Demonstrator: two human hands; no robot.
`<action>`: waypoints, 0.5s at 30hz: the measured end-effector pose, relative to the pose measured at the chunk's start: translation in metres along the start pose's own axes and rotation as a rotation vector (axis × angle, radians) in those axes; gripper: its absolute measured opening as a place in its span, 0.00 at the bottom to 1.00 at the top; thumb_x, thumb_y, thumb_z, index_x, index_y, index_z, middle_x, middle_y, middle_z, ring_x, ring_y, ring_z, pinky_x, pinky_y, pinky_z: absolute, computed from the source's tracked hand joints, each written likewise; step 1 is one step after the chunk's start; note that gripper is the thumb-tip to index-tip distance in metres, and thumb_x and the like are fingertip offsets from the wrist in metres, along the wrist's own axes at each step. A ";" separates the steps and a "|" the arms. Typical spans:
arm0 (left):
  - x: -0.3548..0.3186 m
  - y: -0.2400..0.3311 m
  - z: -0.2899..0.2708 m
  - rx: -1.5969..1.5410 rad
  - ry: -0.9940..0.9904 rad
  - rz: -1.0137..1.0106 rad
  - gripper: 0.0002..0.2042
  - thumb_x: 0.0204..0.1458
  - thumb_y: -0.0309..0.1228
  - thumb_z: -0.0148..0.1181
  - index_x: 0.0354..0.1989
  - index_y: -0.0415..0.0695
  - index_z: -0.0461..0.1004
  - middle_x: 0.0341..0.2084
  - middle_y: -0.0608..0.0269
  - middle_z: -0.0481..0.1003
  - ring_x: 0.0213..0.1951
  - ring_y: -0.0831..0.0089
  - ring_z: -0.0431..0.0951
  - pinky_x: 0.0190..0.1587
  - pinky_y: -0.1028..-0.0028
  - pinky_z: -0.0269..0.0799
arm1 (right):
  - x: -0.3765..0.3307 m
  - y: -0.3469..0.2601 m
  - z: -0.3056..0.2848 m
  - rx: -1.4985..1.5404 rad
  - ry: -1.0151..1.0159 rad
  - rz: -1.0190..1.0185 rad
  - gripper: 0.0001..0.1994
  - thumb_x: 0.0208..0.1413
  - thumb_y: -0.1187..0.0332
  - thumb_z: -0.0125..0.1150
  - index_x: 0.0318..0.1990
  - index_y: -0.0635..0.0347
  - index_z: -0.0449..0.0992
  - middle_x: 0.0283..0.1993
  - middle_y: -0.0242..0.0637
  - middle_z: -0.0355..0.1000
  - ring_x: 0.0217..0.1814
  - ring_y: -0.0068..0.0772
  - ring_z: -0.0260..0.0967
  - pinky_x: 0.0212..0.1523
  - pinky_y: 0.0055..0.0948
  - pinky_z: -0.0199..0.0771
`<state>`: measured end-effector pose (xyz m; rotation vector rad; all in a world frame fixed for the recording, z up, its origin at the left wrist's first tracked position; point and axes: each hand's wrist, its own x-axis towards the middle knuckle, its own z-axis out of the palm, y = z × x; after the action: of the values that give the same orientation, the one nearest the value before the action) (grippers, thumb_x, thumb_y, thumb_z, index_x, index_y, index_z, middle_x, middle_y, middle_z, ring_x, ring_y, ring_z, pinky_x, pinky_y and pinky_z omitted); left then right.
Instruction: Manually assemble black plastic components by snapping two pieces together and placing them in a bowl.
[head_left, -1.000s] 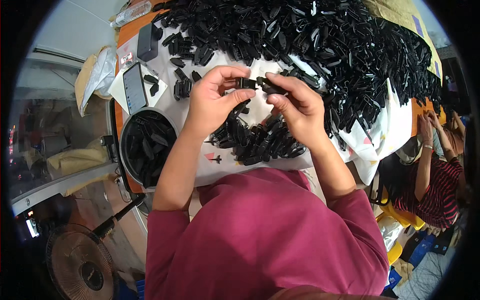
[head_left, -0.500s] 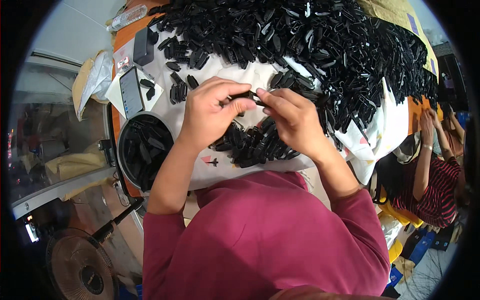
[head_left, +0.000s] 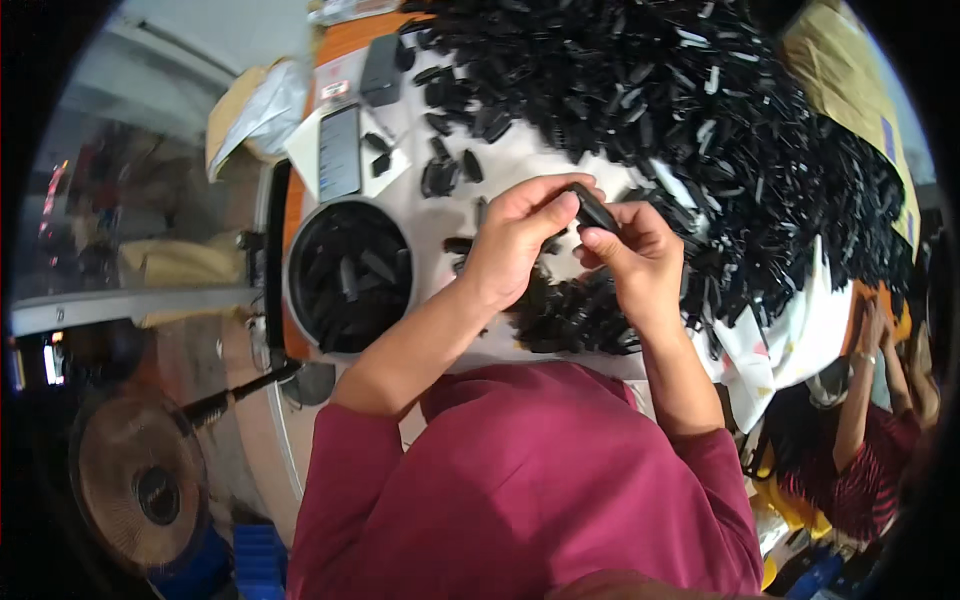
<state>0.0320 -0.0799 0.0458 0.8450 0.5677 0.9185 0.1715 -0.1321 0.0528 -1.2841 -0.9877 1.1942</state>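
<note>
Between my two hands, above the table, is a small, oblong black plastic part (head_left: 594, 209) with a smooth, rounded face. My left hand (head_left: 520, 232) pinches its upper left end with thumb and forefinger. The fingers of my right hand (head_left: 640, 255) close on its lower right end. Below the hands lies a small heap of similar black parts (head_left: 575, 318), partly covered by my right hand. A far larger pile of black parts (head_left: 640, 90) spreads over the back and right of the table.
At the left stand a round black tub (head_left: 350, 205) holding parts, a phone (head_left: 340, 150) on a white pad, and a dark box (head_left: 382, 70). A fan (head_left: 140, 490) is at lower left. Another person's hands (head_left: 872, 330) show at right. A brown sack (head_left: 845, 80) borders the pile.
The whole view has shifted, with the table lying further right. The black part is turned so its smooth face shows more, and both hands still grip it.
</note>
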 end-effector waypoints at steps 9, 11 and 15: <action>0.054 0.091 -0.199 1.685 0.741 -0.063 0.19 0.45 0.42 0.54 0.32 0.35 0.71 0.27 0.44 0.74 0.33 0.50 0.74 0.36 0.62 0.69 | 0.018 0.024 -0.007 -0.184 0.095 0.037 0.14 0.53 0.67 0.56 0.44 0.65 0.69 0.35 0.35 0.72 0.35 0.22 0.70 0.31 0.20 0.69; 0.057 0.096 -0.206 1.973 0.665 -0.417 0.24 0.42 0.49 0.54 0.33 0.36 0.75 0.34 0.43 0.74 0.39 0.47 0.73 0.41 0.60 0.68 | 0.022 0.032 -0.009 -0.506 -0.001 -0.079 0.13 0.52 0.67 0.56 0.44 0.63 0.70 0.35 0.37 0.73 0.35 0.26 0.70 0.32 0.22 0.69; 0.056 0.097 -0.225 1.872 0.674 -0.233 0.20 0.39 0.47 0.57 0.29 0.39 0.76 0.30 0.46 0.74 0.36 0.50 0.74 0.39 0.61 0.68 | 0.027 0.048 0.001 -1.100 -0.207 -0.491 0.14 0.41 0.72 0.59 0.40 0.57 0.74 0.42 0.37 0.70 0.40 0.42 0.67 0.40 0.31 0.70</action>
<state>-0.1497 0.0868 -0.0035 2.0187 2.1945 0.1710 0.1704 -0.1098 0.0022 -1.5733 -2.1255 0.3449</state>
